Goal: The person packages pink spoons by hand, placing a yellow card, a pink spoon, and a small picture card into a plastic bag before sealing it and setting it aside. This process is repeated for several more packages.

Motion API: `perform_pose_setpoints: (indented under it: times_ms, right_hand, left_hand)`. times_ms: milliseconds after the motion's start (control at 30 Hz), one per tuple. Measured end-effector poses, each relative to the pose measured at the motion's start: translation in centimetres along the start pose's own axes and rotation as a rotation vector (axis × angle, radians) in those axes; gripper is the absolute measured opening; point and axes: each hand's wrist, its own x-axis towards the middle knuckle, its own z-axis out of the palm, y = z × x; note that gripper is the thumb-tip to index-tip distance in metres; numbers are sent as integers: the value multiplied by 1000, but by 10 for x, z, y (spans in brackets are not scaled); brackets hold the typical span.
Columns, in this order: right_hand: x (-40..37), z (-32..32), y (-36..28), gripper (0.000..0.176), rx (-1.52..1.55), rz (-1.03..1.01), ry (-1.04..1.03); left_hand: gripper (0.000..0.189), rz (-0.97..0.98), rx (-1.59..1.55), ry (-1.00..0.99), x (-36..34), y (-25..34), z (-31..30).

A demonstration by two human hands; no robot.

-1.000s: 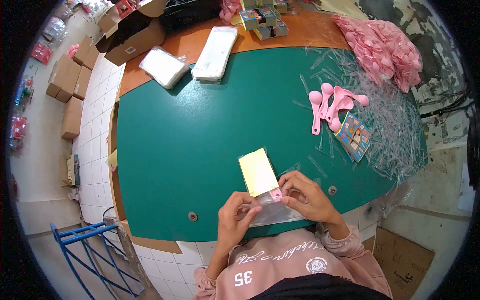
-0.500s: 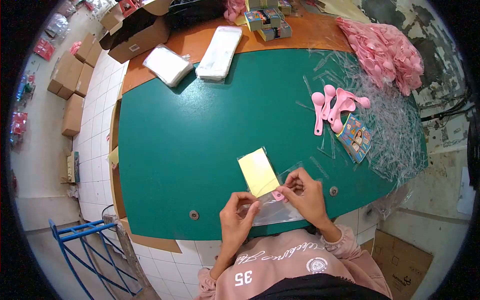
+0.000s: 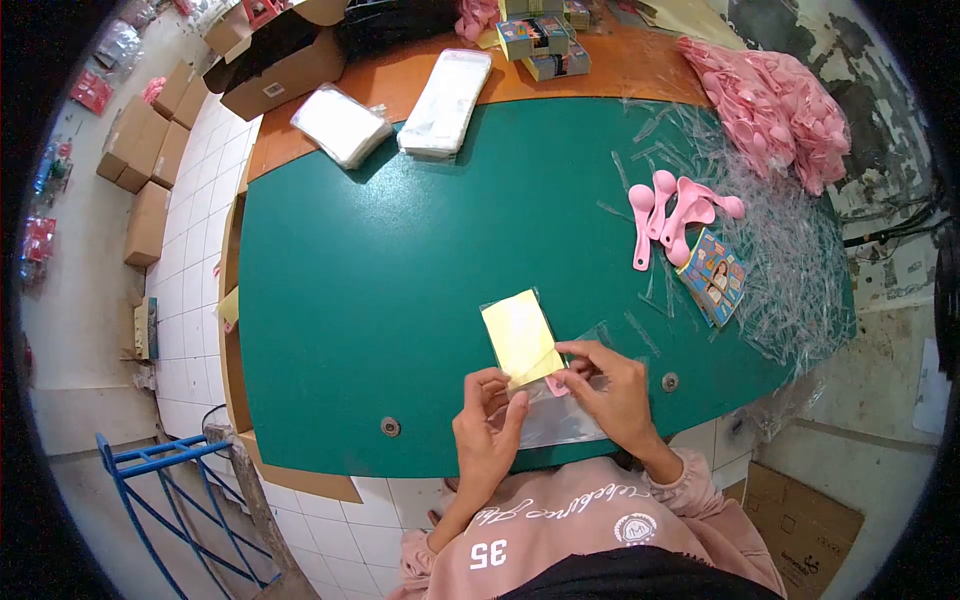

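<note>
A yellow card (image 3: 520,330) in a clear sleeve lies on the green table near its front edge. Below it spreads a clear plastic bag (image 3: 555,420), with the end of a pink spoon (image 3: 557,386) showing at the card's lower edge. My right hand (image 3: 610,395) pinches the card's lower right corner between thumb and fingers, beside the spoon end. At the lower left corner of the card is my left hand (image 3: 488,425), its thumb and curled fingers apart, fingertips touching the plastic.
Pink spoons (image 3: 680,215), a small stack of blue cards (image 3: 712,275) and clear plastic strips (image 3: 790,290) lie at the right. Bagged pink spoons (image 3: 770,110) are behind them. Two stacks of clear bags (image 3: 445,105) (image 3: 340,125) stand at the back, near an open carton (image 3: 285,85).
My left hand has shifted right and its thumb has come away from the bag's edge. The fingers of my right hand have moved onto the card's corner.
</note>
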Motion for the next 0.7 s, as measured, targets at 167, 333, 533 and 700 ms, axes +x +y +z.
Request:
perform_pose_setpoints:
  times_ms: [167, 333, 533, 700]
  right_hand:
    - [-1, -3, -4, 34, -61, -32, -54]
    - [-3, -5, -4, 36, -43, -41, -140]
    - [-4, -9, -4, 32, 180, 218, -170]
    - [-2, -12, 3, 21, 597, 400, -265]
  left_hand:
    - [36, 0, 40, 57, 11, -2, 3]
    - [36, -85, 40, 31, 19, 4, 4]
    - [36, -121, -303, -37, 14, -3, 0]
    - [49, -80, -244, -85, 5, 14, 5]
